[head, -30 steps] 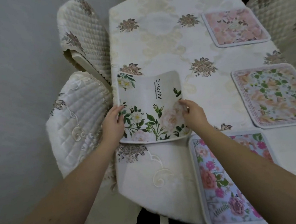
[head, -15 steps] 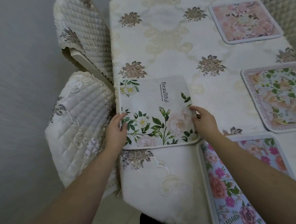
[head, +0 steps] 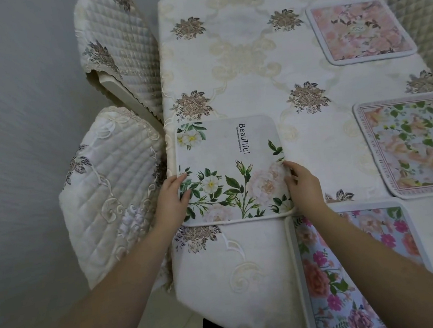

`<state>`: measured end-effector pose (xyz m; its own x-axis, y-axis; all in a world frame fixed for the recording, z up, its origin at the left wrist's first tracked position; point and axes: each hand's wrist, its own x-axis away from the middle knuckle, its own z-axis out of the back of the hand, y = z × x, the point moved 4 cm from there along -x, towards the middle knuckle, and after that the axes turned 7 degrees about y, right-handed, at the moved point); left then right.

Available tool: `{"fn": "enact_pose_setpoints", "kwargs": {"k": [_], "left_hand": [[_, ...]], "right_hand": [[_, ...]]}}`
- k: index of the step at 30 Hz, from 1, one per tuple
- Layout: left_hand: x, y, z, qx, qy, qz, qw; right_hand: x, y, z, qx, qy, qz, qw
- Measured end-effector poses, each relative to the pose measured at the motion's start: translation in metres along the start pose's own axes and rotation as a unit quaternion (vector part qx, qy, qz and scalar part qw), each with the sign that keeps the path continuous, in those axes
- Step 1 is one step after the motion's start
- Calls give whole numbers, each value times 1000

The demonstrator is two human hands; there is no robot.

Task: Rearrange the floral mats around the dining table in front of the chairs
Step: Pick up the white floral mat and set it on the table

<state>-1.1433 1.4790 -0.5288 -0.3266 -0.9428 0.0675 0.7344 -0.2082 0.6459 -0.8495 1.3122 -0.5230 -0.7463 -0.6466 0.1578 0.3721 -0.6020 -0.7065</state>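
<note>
At table's left edge, white square floral mat printed "Beautiful" (head: 228,169) lies flat before near quilted cream chair (head: 111,191). Left hand (head: 172,201) and right hand (head: 301,184) pinch its side edges; should square it, then release.

A cream cloth (head: 254,74) with a woven, faintly shiny pattern and raised embroidered flowers covers the desk. The mats (head: 226,168) look smooth and matt, printed. The chair covers (head: 112,196) at left are quilted, satiny cloth.
</note>
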Motion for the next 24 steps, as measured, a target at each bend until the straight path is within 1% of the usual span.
{"fn": "enact_pose_setpoints", "kwargs": {"k": [4,14,17,20,22,23,24], "left_hand": [[2,-2,-1,6,14,8,1000],[3,-2,1,34,46,24,998],[6,-2,0,26,50,18,998],[11,1,1,9,63,15,998],[13,7,1,-42,76,-16,996],[14,12,-2,-73,80,-52,993],[16,19,-6,-95,76,-91,988]], "right_hand": [[0,1,-2,5,4,22,1000],[-9,3,-7,12,19,38,999],[-8,3,-7,17,16,48,999],[-4,1,-10,52,12,72,996],[1,-4,-13,60,22,64,996],[4,-11,-16,65,28,80,994],[10,-22,-21,88,28,128,987]]}}
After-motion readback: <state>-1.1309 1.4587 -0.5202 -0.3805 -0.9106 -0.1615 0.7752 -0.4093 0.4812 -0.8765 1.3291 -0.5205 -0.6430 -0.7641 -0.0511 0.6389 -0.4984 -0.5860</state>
